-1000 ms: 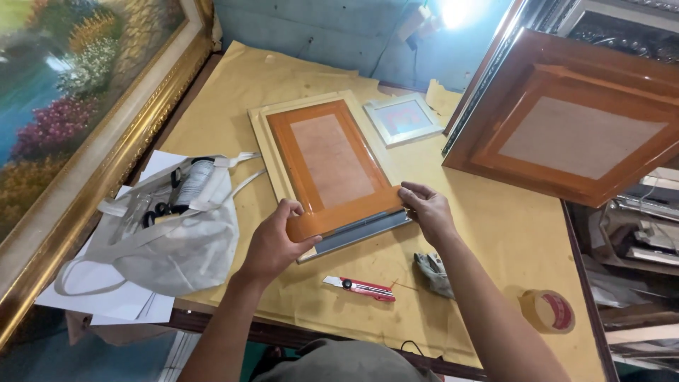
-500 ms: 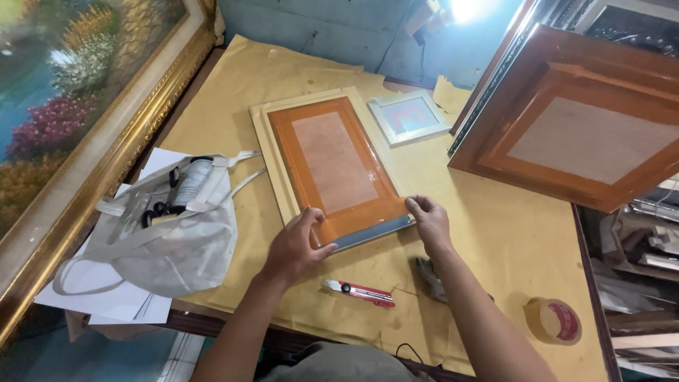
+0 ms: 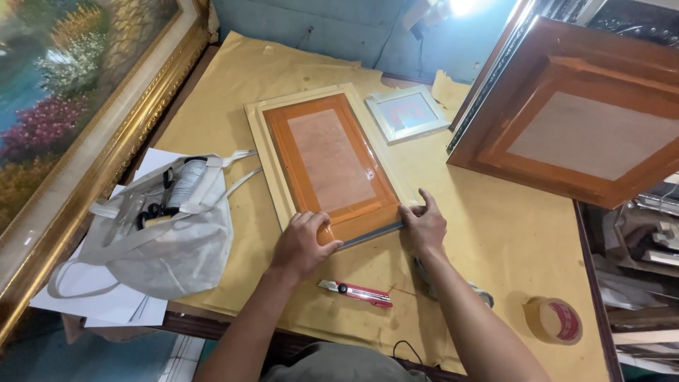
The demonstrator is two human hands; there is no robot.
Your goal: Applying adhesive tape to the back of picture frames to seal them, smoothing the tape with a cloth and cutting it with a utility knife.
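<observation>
Far left: big gilt-framed landscape painting [image 3: 78, 106] leaning along the edge of the bench [image 3: 509, 233], which is covered in tan kraft paper. Next over, a slumped white cloth tote bag [image 3: 166, 240] with a spool of white cord [image 3: 185, 182] poking out of the top, lying on some white paper sheets [image 3: 106, 304].

Middle: flat rectangular picture frame, back side up, edged with wide orange-brown tape [image 3: 329, 166], sitting on a slightly larger cream board [image 3: 272, 173]. Left hand [image 3: 304, 244] palm down at the near left corner, forearm angled in from below, fingers curled and pressing on the tape strip there. Right hand [image 3: 423, 225] at the near right corner, thumb up, fingers laid flat and close together against the frame's edge. Neither hand lifting anything, just pressing.

Just below the hands, a red and white utility knife [image 3: 355, 291]. Behind the frame, a small white-framed picture [image 3: 409, 112]. Right side: large brown wooden frame with taped back [image 3: 587, 120] propped up, and a roll of clear packing tape [image 3: 554, 320] near the bench corner.
</observation>
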